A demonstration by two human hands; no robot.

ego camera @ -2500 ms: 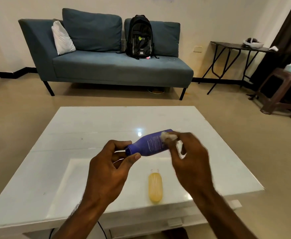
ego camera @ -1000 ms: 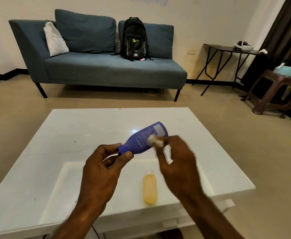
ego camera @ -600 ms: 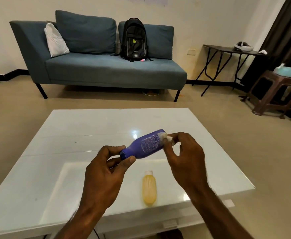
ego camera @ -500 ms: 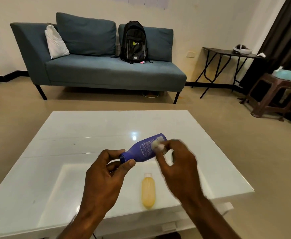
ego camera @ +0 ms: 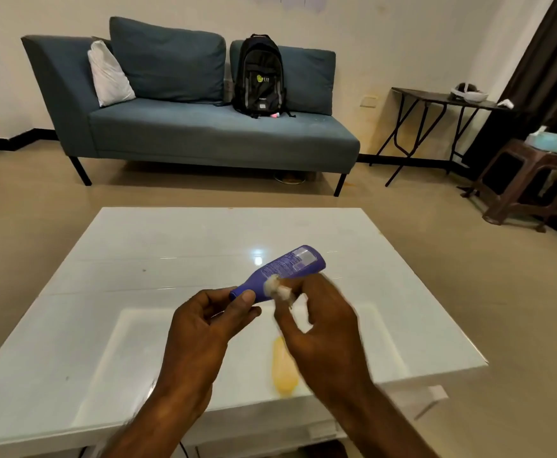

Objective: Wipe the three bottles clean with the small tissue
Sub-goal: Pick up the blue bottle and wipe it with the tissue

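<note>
My left hand (ego camera: 204, 328) pinches the cap end of a purple bottle (ego camera: 287, 267), which tilts up and to the right above the white table (ego camera: 138, 259). Between its fingertips my right hand (ego camera: 323, 328) holds a small white tissue (ego camera: 275, 287), pressed against the lower part of the bottle near its neck. A yellow bottle (ego camera: 282, 371) lies flat on the table below my hands, partly hidden by my right hand. No third bottle is in view.
A blue sofa (ego camera: 204, 127) with a black backpack (ego camera: 259, 77) and a white pillow (ego camera: 108, 76) stands beyond the table. At the right are a dark folding table (ego camera: 435, 104) and a brown stool (ego camera: 528, 183) carrying a tissue box (ego camera: 551, 142).
My right hand has slid the tissue down the purple bottle from its upper end towards the neck. The left hand keeps its grip on the cap end.
</note>
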